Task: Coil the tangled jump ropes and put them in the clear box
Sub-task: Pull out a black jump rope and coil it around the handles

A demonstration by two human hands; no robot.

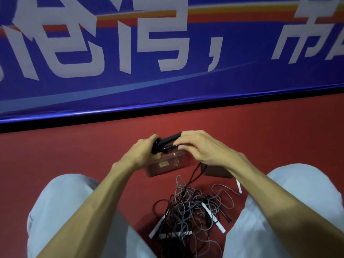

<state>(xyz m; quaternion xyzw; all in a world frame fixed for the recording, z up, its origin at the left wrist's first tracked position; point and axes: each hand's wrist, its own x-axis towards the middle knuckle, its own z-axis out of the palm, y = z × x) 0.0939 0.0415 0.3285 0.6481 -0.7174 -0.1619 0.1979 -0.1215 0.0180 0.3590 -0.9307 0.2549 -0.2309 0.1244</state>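
Red flooring (pixel 74 149) runs up to a blue banner (pixel 167 86) printed with large white characters, and just above the floor the work is held in both hands. The grip of the left hand (pixel 142 152) is closed, its fingers wrapped round the left end of a pair of black handles (pixel 167 139). The grip of the right hand (pixel 203 148) is likewise closed, fingers curled over their right end; how much cord is gathered inside it cannot be told. From under the right palm a black cord (pixel 193 175) hangs down into the tangle (pixel 186 211), which lies on the floor nearer, between two knees in pale trousers (pixel 61 202). Grey and black loops are crossed over one another there, with white handles (pixel 214 217) caught among them. The clear box (pixel 158 171) stands on the floor directly below the hands, beyond the tangle, and nothing coiled can be made out in it. A brownish object (pixel 217 172) just to its right is half hidden by the forearm and cannot be identified. The cords are judged light, thin and limp, probably smooth-coated, so loops are likely to spring open unless pinched. The handles are stiff and are judged the surest place to take hold. A hard pull on the hanging cord would probably tighten the knots or drag the whole heap along. The box looks light and may slide if pushed.
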